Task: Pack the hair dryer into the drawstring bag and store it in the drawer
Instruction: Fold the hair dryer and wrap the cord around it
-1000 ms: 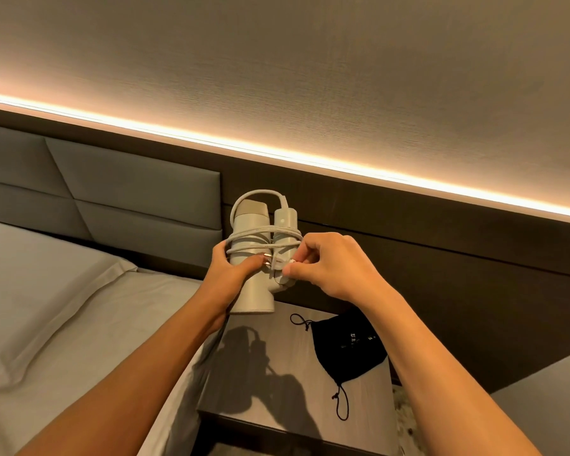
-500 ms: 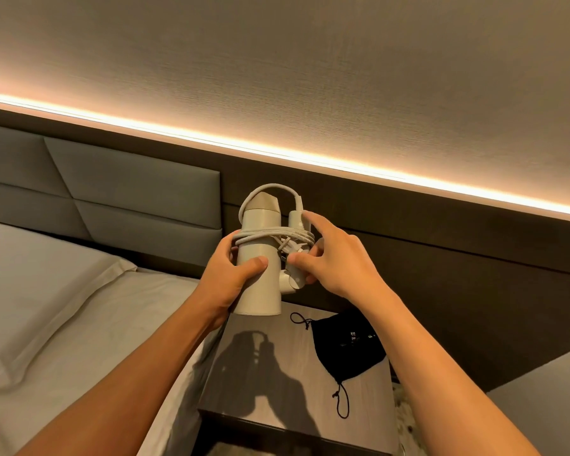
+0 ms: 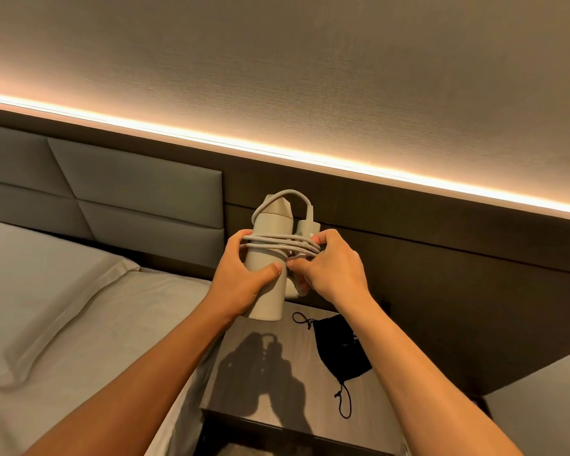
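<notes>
A beige hair dryer (image 3: 268, 255) is held upright in the air above the nightstand, its grey cord (image 3: 282, 242) wound several times around the barrel and folded handle. My left hand (image 3: 242, 281) grips the barrel from the left, thumb across the front. My right hand (image 3: 331, 269) closes on the folded handle and the cord loops at the right side. The black drawstring bag (image 3: 339, 352) lies flat on the nightstand below, under my right forearm, its cords trailing out at both ends. No drawer front shows clearly.
The dark wooden nightstand (image 3: 244, 383) stands between a bed with white sheets and pillow (image 3: 46, 291) on the left and another grey surface (image 3: 540, 406) at the lower right. A padded headboard (image 3: 129, 192) and a lit wall panel rise behind.
My right hand has shifted from pinching the plug at the front to wrapping around the handle and cord loops. The dryer has tilted a little and stays at about the same height.
</notes>
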